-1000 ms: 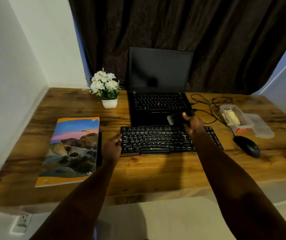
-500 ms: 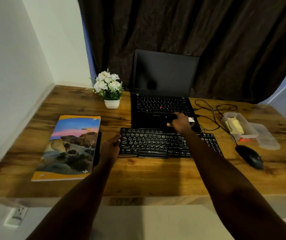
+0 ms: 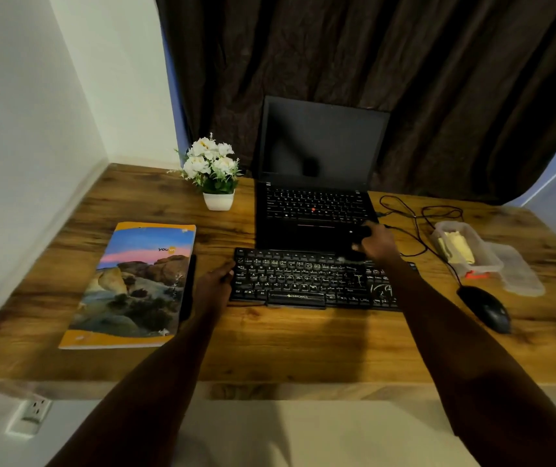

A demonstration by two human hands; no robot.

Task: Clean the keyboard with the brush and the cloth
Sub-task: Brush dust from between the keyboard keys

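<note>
We see the black Zebronics keyboard [image 3: 303, 281] lying flat on the wooden desk [image 3: 303, 342]. Our left hand [image 3: 216, 281] sits against the keyboard's left end, thumb touching the edge and fingers curled; whether they actually clasp it we cannot tell. Our right hand [image 3: 379, 246] is over the keyboard's back edge, towards its right side, fingers wrapped round a dark object [image 3: 356, 242] too blurred for us to tell brush from cloth. The two hands are well apart.

Just behind the keyboard stands an open laptop [image 3: 313, 210] with a dark screen. To the keyboard's left lies a book [image 3: 135, 284] with a landscape cover, and behind-left a white pot of white flowers [image 3: 217, 176]. To the keyboard's right are a black mouse [image 3: 485, 308], its cable [image 3: 415, 210], and a clear plastic container [image 3: 472, 237] with its lid [image 3: 519, 274] alongside.
</note>
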